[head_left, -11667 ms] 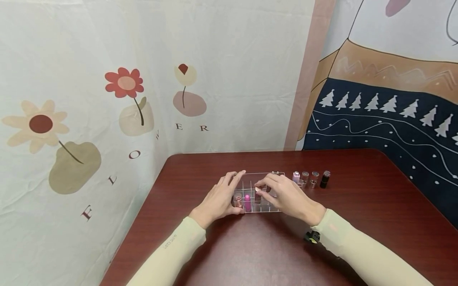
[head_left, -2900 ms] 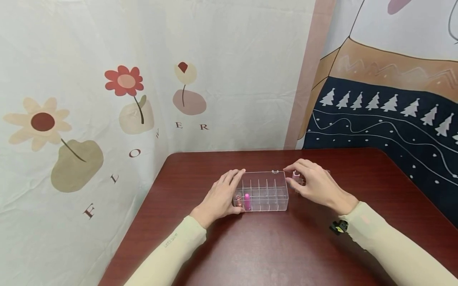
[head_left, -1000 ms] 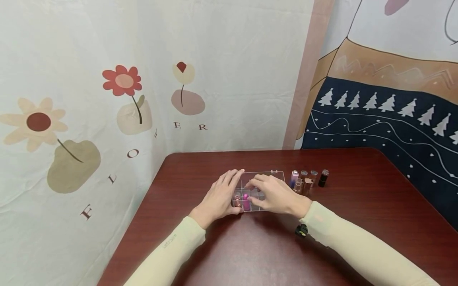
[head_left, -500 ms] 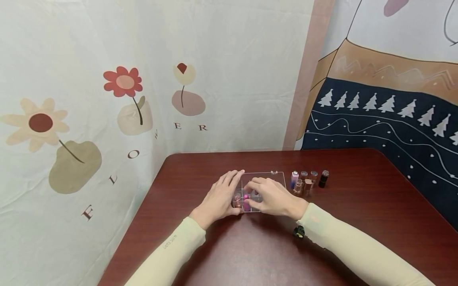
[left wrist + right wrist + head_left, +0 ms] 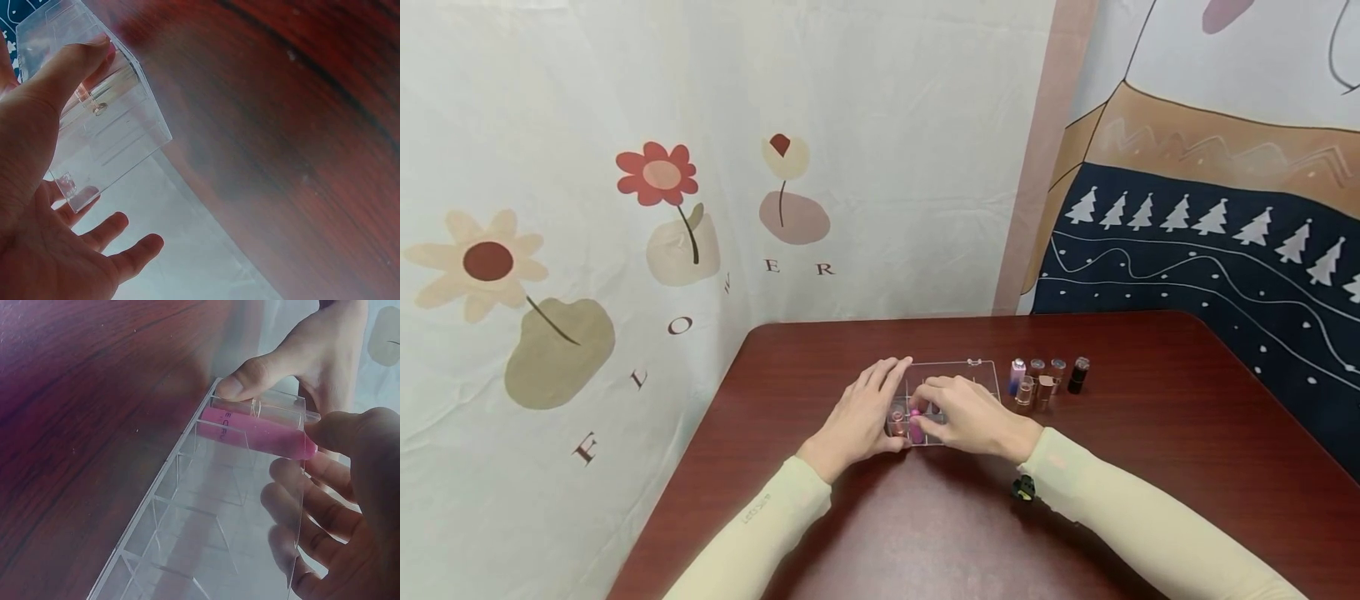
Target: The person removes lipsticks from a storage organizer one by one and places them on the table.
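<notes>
A clear divided box (image 5: 250, 519) stands on the table in front of me. My left hand (image 5: 853, 421) grips its left end, thumb on the near side and fingers at the back. In the leftmost near compartment is a copper-coloured lipstick (image 5: 898, 422). Beside it, a bright pink lipstick (image 5: 256, 432) stands in its own slot. My right hand (image 5: 973, 417) reaches over the box and pinches the pink tube's top end between thumb and index finger, as the right wrist view shows. The other right fingers lie bent near the box's edge.
Right of the box several lipsticks stand on the dark red table (image 5: 880, 533): a purple one (image 5: 1017, 377), a clear-capped one (image 5: 1025, 390), a dark one with a rose top (image 5: 1045, 390), and a black one (image 5: 1078, 375) farthest right. Printed cloths hang behind.
The dark rose-topped lipstick, earlier held over the box, now stands with the group at right. My right hand has come back left and closed on the pink lipstick; my left hand stayed put.
</notes>
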`<state>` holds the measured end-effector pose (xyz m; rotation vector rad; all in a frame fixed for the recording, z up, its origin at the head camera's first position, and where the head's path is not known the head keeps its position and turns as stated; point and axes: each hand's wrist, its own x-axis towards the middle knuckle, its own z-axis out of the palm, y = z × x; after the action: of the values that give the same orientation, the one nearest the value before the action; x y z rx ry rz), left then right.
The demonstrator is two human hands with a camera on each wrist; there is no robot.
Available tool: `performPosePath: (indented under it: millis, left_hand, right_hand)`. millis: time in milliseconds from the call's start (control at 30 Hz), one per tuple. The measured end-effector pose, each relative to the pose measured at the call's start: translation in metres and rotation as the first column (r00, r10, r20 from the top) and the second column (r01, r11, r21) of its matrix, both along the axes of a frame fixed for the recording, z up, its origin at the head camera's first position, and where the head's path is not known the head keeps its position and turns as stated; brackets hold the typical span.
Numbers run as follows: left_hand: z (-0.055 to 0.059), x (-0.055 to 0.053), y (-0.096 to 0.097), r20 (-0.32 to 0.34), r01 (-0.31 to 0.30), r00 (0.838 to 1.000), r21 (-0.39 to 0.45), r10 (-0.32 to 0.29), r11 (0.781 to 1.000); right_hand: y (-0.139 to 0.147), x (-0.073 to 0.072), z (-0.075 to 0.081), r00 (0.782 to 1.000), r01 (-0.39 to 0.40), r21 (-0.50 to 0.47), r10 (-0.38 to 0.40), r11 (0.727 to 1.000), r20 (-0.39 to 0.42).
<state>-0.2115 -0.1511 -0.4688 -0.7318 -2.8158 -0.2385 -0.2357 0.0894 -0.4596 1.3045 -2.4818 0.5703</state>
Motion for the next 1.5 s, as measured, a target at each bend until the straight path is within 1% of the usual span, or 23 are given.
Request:
performPosePath:
  millis: [267,500,733,1000,1200,1500]
  left_hand:
    - [-0.005,0.000,-0.001,-0.010,0.001,1.000,0.013,-0.001,1.000]
    - [-0.003,0.000,0.000,-0.017,0.004,1.000,0.001,-0.004,1.000]
    - [-0.004,-0.001,0.000,-0.004,0.004,1.000,0.002,-0.004,1.000]
    - [-0.001,-0.002,0.001,0.002,-0.001,1.000,0.003,0.001,1.000]
    - [-0.001,-0.003,0.001,0.000,0.001,1.000,0.004,-0.001,1.000]
    - [0.000,-0.003,0.001,0.009,0.006,1.000,0.017,-0.006,1.000]
  right_hand:
    - [-0.001,0.001,-0.001,1.000,-0.025,-0.015,0.025,1.000,-0.006]
    - [-0.002,0.000,0.000,1.000,-0.028,-0.014,0.028,1.000,-0.004]
    - [-0.001,-0.001,0.000,1.000,-0.030,-0.022,0.030,0.999,0.002]
    - [0.002,-0.001,0.005,1.000,-0.030,-0.041,0.030,0.999,-0.011]
    - [0.003,0.000,0.009,1.000,-0.012,-0.046,0.012,0.999,-0.012]
    - [0.007,0.002,0.015,0.999,0.002,-0.083,-0.006,0.997,-0.044]
